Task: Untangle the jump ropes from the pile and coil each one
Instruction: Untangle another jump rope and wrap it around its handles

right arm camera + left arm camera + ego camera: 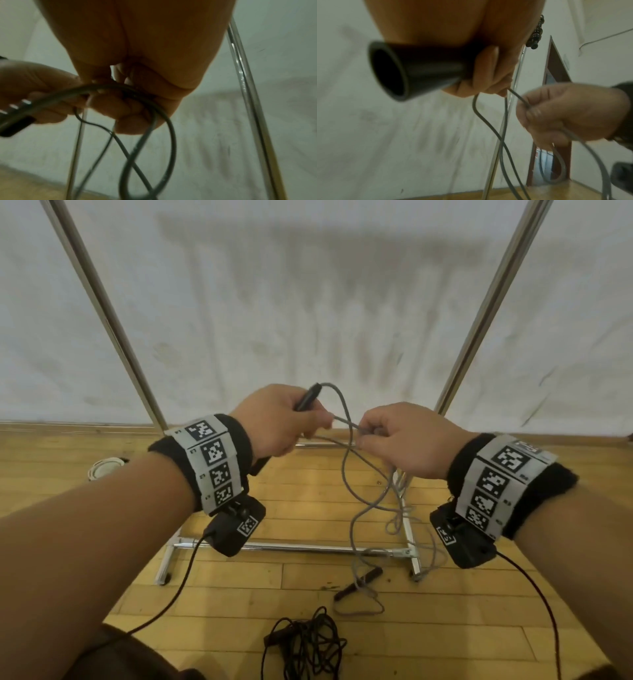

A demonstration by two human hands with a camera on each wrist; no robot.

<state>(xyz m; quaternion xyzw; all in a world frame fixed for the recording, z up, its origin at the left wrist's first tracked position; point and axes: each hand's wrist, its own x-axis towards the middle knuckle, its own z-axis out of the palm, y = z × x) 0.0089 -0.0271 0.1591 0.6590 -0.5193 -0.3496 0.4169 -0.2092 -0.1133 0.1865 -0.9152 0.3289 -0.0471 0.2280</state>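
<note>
The left hand (274,419) is clamped on a black handle (307,397) of the grey jump rope (346,460); the right hand (407,440) pinches its cord close by, probably to form a coil. The rest trails to the floor (239,580) across a metal rack base (291,547), where it could catch. A black rope pile (305,645) lies nearer.

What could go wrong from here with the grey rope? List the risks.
1. The grey rope trails down across the metal rack base; pulling may snag it there.
2. Its strands cross in a loop below the right hand; tension could tighten that into a knot.
3. The loose handle on the floor lies near the black rope pile and could drag into it.
</note>
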